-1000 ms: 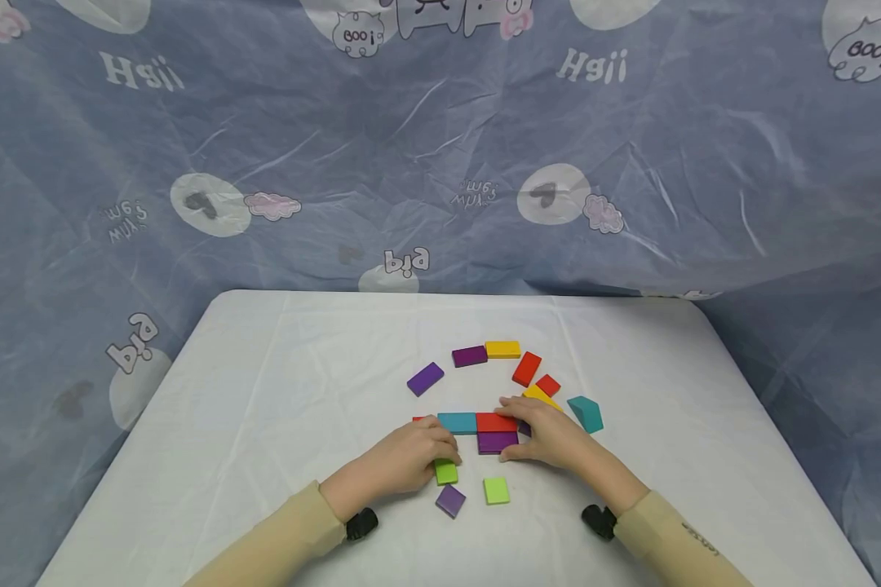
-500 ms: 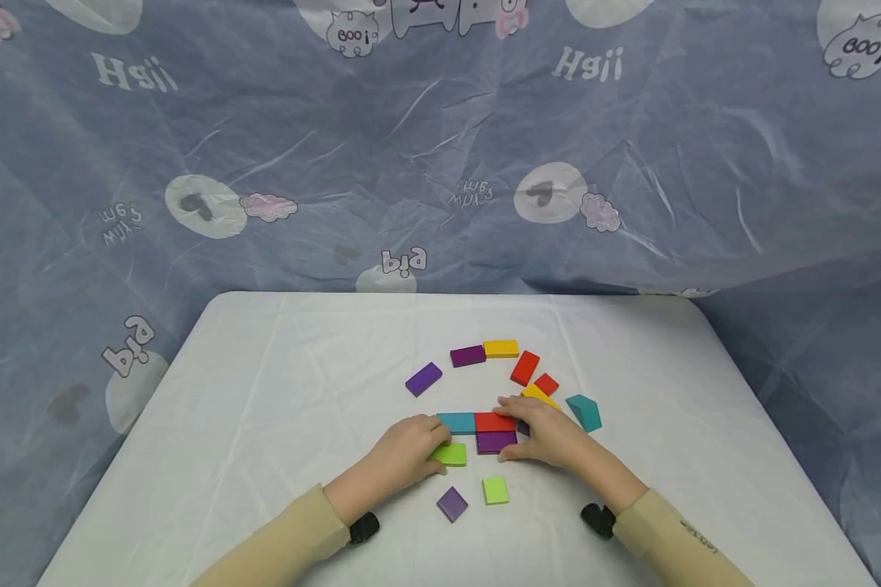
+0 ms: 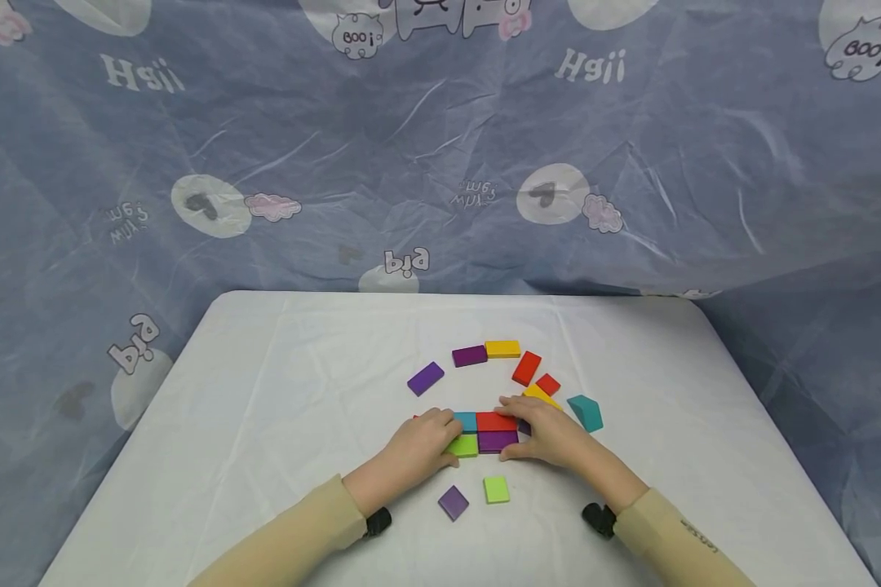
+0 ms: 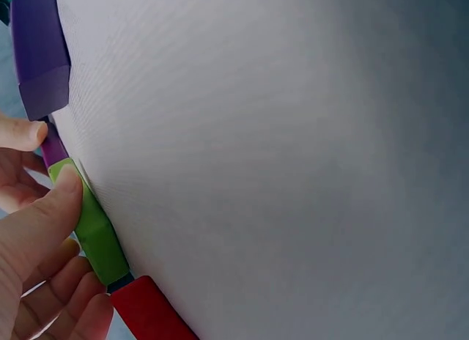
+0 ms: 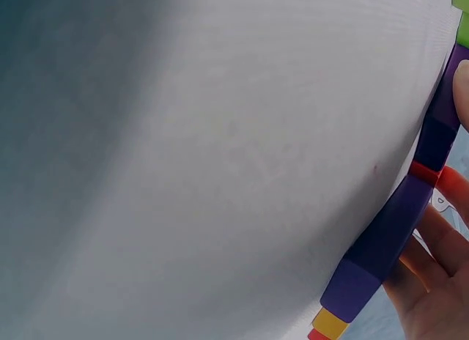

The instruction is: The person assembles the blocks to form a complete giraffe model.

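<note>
Shoving the green block (image 3: 466, 446) your left fingers (image 3: 446, 427) pinch could shift the lower-middle purple block (image 3: 496, 443) your right fingers (image 3: 518, 403) grip.

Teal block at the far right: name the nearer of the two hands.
Right: the right hand is just left of the teal block; the left hand is farther left, gripping a green block.
</note>
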Demonstrator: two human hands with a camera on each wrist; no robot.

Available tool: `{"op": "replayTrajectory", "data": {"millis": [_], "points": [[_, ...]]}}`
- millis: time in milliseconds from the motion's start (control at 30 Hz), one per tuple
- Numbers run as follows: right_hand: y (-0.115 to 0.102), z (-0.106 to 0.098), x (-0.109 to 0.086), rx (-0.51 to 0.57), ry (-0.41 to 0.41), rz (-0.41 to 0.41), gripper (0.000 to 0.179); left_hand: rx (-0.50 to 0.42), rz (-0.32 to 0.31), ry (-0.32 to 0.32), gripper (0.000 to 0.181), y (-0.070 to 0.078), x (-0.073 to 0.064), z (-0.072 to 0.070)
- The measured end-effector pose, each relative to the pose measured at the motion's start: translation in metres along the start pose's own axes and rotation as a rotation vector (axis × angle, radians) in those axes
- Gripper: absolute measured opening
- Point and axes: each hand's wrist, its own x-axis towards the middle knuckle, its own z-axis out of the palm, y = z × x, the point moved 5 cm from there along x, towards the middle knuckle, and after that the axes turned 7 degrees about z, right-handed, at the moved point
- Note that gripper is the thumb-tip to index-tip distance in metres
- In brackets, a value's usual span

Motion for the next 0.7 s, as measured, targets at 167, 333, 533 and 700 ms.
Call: {"op": "replayTrajectory", "data": {"millis": [167,333,533,700], "points": [[0.001,-0.001,0.0,0.003,0.001,-0.005,0.068,0.0,0.007,0.024,0.033,-0.001,0.002,-0.003],[0.001,0.0,0.0,0.015,0.0,-0.007,0.068,-0.043,0.009,0.063,0.039,-0.006,0.001,-0.005],[0.001,0.002,0.001,0.017,-0.006,-0.004,0.068,-0.187,-0.091,-0.027,0.07,-0.019,0.002,-0.002],[0.002,0.002,0.001,0.013,-0.008,0.005,0.069,-0.235,-0.107,-0.108,0.071,-0.024,0.005,0.003]]}}
